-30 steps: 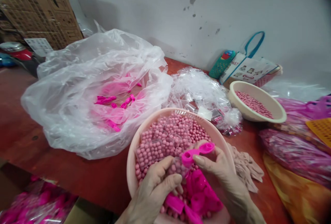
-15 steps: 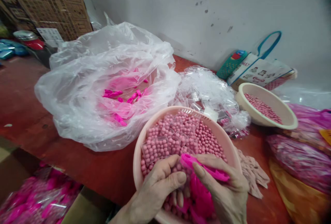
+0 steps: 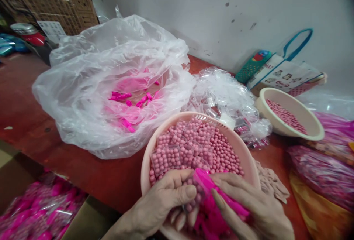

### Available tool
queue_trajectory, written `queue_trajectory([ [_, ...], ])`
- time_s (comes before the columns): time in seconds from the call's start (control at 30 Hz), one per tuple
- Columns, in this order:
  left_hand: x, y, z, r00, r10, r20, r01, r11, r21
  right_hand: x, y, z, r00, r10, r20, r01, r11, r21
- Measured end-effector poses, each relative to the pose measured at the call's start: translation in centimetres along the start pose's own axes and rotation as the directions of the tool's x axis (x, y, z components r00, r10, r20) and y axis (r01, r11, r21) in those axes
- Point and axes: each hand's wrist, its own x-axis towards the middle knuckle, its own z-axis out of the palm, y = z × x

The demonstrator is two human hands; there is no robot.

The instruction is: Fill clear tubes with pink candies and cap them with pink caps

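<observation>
- Red wooden tabletop [image 3: 83, 173] is crowded beneath a stained white wall
- Small clear plastic packet of pink beads [image 3: 193, 192] is pinched by left hand [image 3: 166, 203], above round pink plastic basket [image 3: 243, 151]
- Bright pink plastic scoop [image 3: 218, 195] is clamped by right hand [image 3: 254, 210], touching the packet
- Packet is judged light, soft, slippery; best gripped at its mouth

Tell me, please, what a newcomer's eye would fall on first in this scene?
Probably the pink basin heaped with pink beads at the near table edge, where the left hand and right hand together grip a bright pink plastic piece and a small clear bag of beads. Behind it to the left lies a big clear plastic bag holding more bright pink parts.
</observation>
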Motion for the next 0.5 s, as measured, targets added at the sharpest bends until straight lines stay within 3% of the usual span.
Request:
queue_trajectory([
  [0.1,0.1,0.2,0.0,1.000,-0.008,0.000,0.008,1.000,0.005,-0.4,-0.1,0.7,0.999,-0.009,-0.042,0.007,0.999,-0.037],
  [0.33,0.0,0.3,0.2,1.000,-0.005,0.028,0.005,1.000,0.010,-0.8,0.6,1.3,0.991,0.123,-0.057,-0.108,0.970,0.217],
  [0.5,0.0,0.0,0.1,1.000,0.013,-0.017,-0.011,0.998,0.062,-1.1,0.6,1.0,0.998,-0.019,-0.055,0.015,0.998,-0.064],
])
